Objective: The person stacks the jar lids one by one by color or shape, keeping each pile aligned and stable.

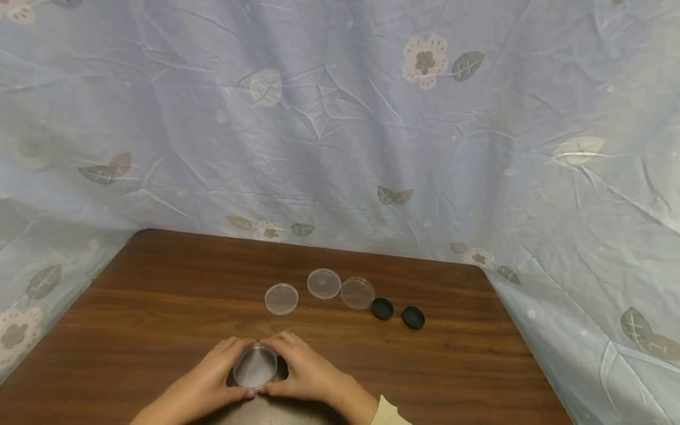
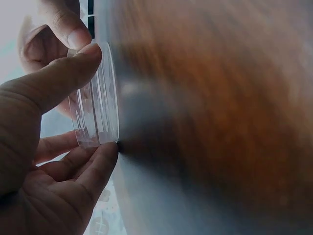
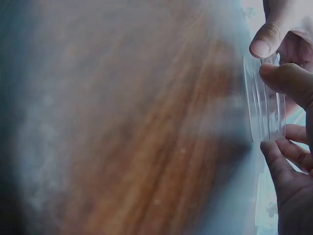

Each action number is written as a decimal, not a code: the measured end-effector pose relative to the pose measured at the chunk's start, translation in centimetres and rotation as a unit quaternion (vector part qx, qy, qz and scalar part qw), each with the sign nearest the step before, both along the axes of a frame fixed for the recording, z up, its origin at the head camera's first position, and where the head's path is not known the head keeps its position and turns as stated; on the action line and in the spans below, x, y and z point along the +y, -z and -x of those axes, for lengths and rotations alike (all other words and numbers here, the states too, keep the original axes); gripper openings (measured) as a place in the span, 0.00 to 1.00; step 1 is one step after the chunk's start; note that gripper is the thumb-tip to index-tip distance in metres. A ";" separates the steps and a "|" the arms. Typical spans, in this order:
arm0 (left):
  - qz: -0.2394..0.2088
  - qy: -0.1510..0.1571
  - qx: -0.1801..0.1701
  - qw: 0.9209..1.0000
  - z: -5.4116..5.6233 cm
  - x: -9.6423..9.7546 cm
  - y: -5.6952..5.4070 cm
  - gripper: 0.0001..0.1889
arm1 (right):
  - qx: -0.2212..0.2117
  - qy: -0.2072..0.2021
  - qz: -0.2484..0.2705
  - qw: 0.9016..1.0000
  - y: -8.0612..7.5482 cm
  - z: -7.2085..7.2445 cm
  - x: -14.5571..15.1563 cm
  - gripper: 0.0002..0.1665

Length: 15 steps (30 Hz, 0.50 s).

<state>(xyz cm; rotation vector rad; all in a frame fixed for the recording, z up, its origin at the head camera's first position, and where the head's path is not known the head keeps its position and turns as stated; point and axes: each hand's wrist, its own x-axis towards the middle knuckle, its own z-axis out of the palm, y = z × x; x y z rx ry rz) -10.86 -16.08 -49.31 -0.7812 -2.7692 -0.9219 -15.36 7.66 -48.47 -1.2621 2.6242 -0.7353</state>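
Note:
Near the front of the table, my left hand (image 1: 216, 370) and right hand (image 1: 312, 372) grip a small stack of clear petri dishes (image 1: 256, 367) from opposite sides. Thumbs meet at the near side and fingers curl round the far side. Edge-on in the left wrist view, the stacked dishes (image 2: 100, 115) show several parallel rims between thumb and fingers. The right wrist view shows the same stack (image 3: 264, 110), its lower rim close to the tabletop; whether it touches the wood I cannot tell.
Behind the hands lie a clear round dish (image 1: 281, 299), a second one (image 1: 324, 284) and a third (image 1: 358, 293). To their right are two black round caps, one (image 1: 382, 309) beside the other (image 1: 413, 317). A floral curtain (image 1: 340, 147) borders the wooden table (image 1: 451, 378).

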 end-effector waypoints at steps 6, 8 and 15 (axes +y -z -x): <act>-0.007 0.009 0.003 1.000 0.2 0.0 0.0 0.41 | -0.016 0.001 0.001 1.000 0.1 0.2 0.1 0.44; -0.006 0.010 -0.005 1.000 0.3 -0.1 -0.1 0.41 | -0.021 0.000 0.002 1.000 0.1 0.2 0.1 0.44; -0.001 0.011 -0.001 1.000 0.3 -0.1 -0.1 0.41 | -0.021 -0.002 0.002 1.000 0.1 0.1 0.1 0.44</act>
